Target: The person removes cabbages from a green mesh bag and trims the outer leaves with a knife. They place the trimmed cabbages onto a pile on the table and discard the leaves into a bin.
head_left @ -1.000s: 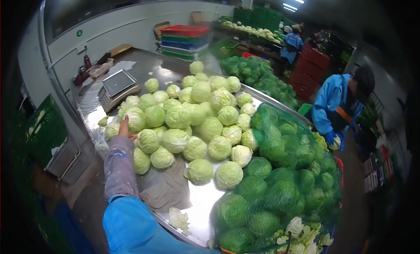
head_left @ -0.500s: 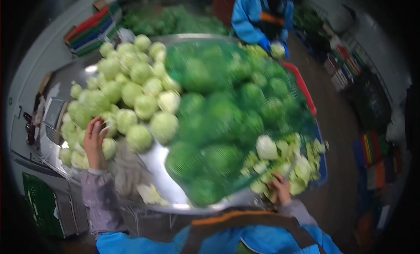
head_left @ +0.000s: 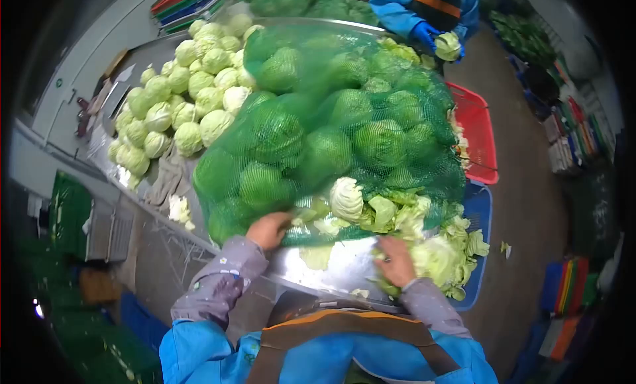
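My left hand is at the near edge of a green mesh net, its fingers curled on the mesh. Several green cabbages lie under the net. My right hand is closed beside loose cabbage leaves; a small dark spot shows at its fingers, but what it holds is unclear. A pale trimmed cabbage rests between the hands, a little beyond them. Peeled cabbages are piled on the left of the metal table.
A red crate and a blue crate stand at the table's right side. Across the table, a person in blue gloves holds a cabbage. A crumpled cloth and leaf scraps lie near the left edge.
My left hand has left the peeled cabbages and moved right to the net. The net's near part now spreads further left. My right hand stays by the leaves, and the view has shifted.
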A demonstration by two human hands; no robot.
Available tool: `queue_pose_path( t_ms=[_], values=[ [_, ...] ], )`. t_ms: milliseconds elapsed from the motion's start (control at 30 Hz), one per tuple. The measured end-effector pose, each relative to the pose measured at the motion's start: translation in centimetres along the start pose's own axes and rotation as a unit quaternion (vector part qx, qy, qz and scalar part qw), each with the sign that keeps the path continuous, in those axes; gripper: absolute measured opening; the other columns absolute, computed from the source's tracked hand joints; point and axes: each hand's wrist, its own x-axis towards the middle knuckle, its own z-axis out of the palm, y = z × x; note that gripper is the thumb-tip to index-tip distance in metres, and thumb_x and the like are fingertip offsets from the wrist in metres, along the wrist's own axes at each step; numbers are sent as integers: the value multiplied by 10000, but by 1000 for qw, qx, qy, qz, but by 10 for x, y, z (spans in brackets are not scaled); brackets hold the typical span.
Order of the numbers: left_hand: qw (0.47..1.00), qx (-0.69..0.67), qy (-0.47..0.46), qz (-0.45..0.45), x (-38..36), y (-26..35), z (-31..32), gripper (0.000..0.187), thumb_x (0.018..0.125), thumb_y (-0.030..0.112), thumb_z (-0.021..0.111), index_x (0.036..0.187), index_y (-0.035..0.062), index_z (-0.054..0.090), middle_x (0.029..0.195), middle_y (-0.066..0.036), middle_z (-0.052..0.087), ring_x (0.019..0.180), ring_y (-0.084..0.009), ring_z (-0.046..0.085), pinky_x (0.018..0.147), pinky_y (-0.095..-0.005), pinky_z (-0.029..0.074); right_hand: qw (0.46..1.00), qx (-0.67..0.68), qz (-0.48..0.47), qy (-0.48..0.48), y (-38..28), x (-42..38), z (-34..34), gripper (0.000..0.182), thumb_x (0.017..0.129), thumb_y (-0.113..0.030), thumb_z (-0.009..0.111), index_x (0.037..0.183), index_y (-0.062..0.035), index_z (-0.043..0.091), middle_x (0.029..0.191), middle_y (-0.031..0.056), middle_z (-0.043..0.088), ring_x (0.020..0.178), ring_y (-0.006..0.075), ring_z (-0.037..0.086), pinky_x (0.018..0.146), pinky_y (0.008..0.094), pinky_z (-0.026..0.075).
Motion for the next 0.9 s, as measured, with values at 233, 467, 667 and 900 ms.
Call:
queue_pose_path(
  t_ms=[233, 467, 667, 900],
  values=[
    [973, -59, 54, -216, 11, 32, -67, 732, 728, 220, 711, 1357, 64, 369, 1061, -219, 627, 961, -358, 611, 866, -393, 479, 961, -44, 75, 261, 116, -61, -82, 334, 814, -142, 618, 1121, -10, 607, 1118, 182, 598, 1093, 331, 524, 998, 420, 342],
    [883, 90, 413, -204, 75, -19, -71, 929, 762, 373, 693, 1392, -70, 172, 1193, -330, 507, 1114, -449, 498, 963, -449, 403, 923, 330, 149, 133, 55, -47, -44, 274, 858, -96, 599, 1111, 9, 597, 1067, 111, 637, 999, 196, 582, 878, 301, 436],
    [951, 87, 141, -263, 20, 112, -41, 500, 776, 469, 614, 1010, 28, 639, 1039, -170, 634, 953, -348, 593, 858, -436, 453, 943, 323, 54, 64, 20, -32, -24, 283, 870, -121, 588, 1132, -11, 581, 1012, 96, 658, 905, 178, 625, 761, 270, 482],
    [977, 22, 213, 13, -11, 119, 10, 768, 626, 284, 834, 1277, 55, 497, 1230, -177, 525, 1168, -340, 474, 1029, -397, 357, 844, 487, 223, 30, -27, -5, -40, 467, 831, -139, 668, 1248, -26, 493, 968, 112, 663, 399, 76, 476, 342, 229, 357]
  ],
)
